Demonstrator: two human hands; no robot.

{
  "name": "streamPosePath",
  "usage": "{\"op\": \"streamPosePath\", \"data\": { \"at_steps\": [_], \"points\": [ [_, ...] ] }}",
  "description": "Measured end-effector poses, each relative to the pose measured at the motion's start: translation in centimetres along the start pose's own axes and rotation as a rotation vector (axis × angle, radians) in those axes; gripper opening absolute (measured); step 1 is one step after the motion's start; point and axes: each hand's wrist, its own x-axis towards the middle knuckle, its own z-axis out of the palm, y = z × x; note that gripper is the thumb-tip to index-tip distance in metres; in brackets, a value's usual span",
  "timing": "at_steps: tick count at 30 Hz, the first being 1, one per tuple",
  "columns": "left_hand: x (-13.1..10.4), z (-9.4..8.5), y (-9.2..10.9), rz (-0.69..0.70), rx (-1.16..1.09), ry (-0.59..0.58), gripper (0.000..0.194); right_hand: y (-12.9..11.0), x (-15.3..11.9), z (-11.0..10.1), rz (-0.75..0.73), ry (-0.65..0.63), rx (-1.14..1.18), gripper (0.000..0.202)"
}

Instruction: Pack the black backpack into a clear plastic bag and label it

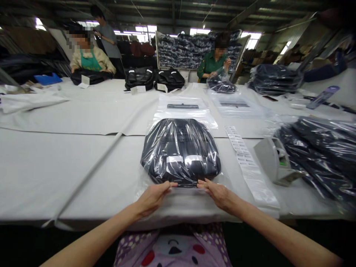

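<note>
A black bag (180, 144), with two white strips across its front, lies flat inside a clear plastic bag (207, 139) on the white table in front of me. At the near edge of the plastic, my left hand (154, 198) is closed, thumb and fingers pinching it left of the middle. My right hand (219, 194) grips the same edge a little to the right, fingertips on the plastic. The undersides of both hands' grips are hidden. Just beyond the wrapped bag lie flat clear plastic bags (185, 102) with a dark printed strip.
On the right are a strip of labels (241, 152), a grey label dispenser (274, 161) and a pile of wrapped black bags (325, 152). Across the table (69, 163), one person (214, 61) handles a wrapped bag; another (90, 59) handles a black bag. Two black bags stand between them.
</note>
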Motion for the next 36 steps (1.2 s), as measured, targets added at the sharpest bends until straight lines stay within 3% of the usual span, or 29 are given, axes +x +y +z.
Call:
{"op": "streamPosePath", "data": {
  "at_steps": [4, 8, 14, 19, 23, 26, 28, 31, 33, 36],
  "points": [
    [2.5, -0.6, 0.9, -0.271, -0.266, 0.123, 0.032, -0.8, 1.5, -1.6, 0.383, 0.031, 0.218, 0.024],
    [5.0, -0.3, 0.1, -0.441, -0.368, 0.160, 0.038, -0.1, 3.3, -2.2, 0.576, 0.075, 0.401, 0.029],
    [6.8, 0.0, -0.6, -0.645, -0.398, 0.214, 0.034, 1.2, 5.6, -1.9, 0.757, 0.045, 0.251, 0.035],
    [7.0, -0.4, -0.1, -0.714, -0.355, 0.210, 0.036, 1.8, 6.9, -1.8, 0.844, -0.049, 0.089, 0.046],
    [7.2, -0.5, -0.3, -0.725, -0.298, 0.175, 0.042, 1.9, 7.8, -2.6, 0.844, -0.124, -0.108, 0.047],
    [7.4, -0.6, -0.5, -0.746, -0.267, 0.147, 0.047, 1.4, 8.4, -3.8, 0.821, -0.115, -0.321, 0.036],
    [7.5, -0.7, -0.4, -0.766, -0.248, 0.130, 0.050, 1.0, 8.8, -4.5, 0.714, -0.124, -0.440, 0.029],
    [7.7, -0.8, -0.2, -0.793, -0.221, 0.112, 0.050, 0.3, 9.4, -5.3, 0.431, -0.224, -0.516, 0.013],
    [7.8, -0.9, 0.1, -0.808, -0.205, 0.099, 0.047, 0.0, 9.8, -5.5, 0.276, -0.318, -0.504, 0.017],
    [7.9, -0.9, 0.3, -0.822, -0.185, 0.087, 0.043, -0.1, 10.3, -5.8, 0.182, -0.417, -0.499, 0.020]
  ]
}}
